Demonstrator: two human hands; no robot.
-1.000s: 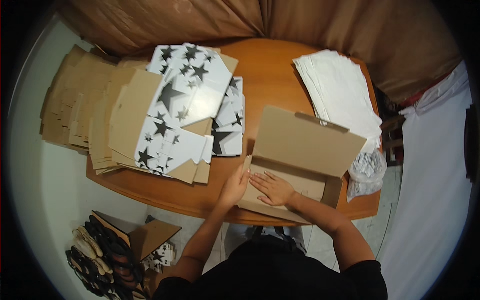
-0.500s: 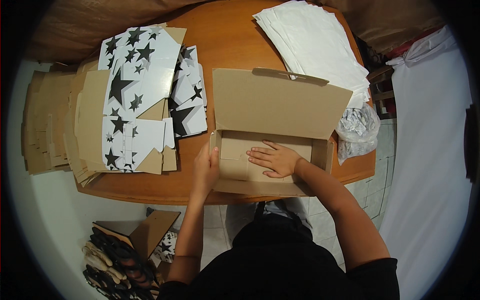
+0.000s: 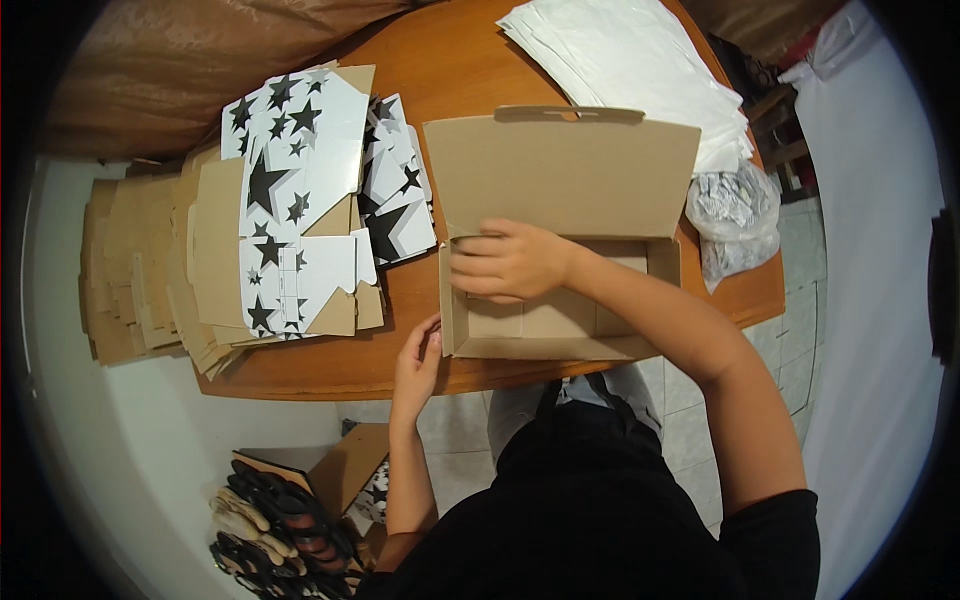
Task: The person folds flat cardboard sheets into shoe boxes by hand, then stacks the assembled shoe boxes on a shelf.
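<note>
A cardboard box (image 3: 560, 349) stands open near the table's front edge, brown inside, its lid (image 3: 565, 180) raised at the far side with a folded tab along its top. My right hand (image 3: 512, 262) reaches across into the box at its left end. Its fingers are spread, slightly blurred, by the left wall; nothing shows in them. Beside the outside of the box's front left corner is my left hand (image 3: 418, 365), fingers lightly bent and thumb apart, holding nothing visible. Whether its fingertips touch the wall is hard to tell.
Flat cardboard blanks (image 3: 215, 245) and white star-printed ones (image 3: 325, 150) are stacked at left. White paper sheets (image 3: 640, 75) lie far right, above a clear plastic bag (image 3: 735, 220) of grey contents. Sandals (image 3: 275, 525) are piled on the floor at lower left.
My right hand has lifted from the box's bottom and moved to its left end. The left hand has come off the left wall and moved lower. The view has shifted slightly.
</note>
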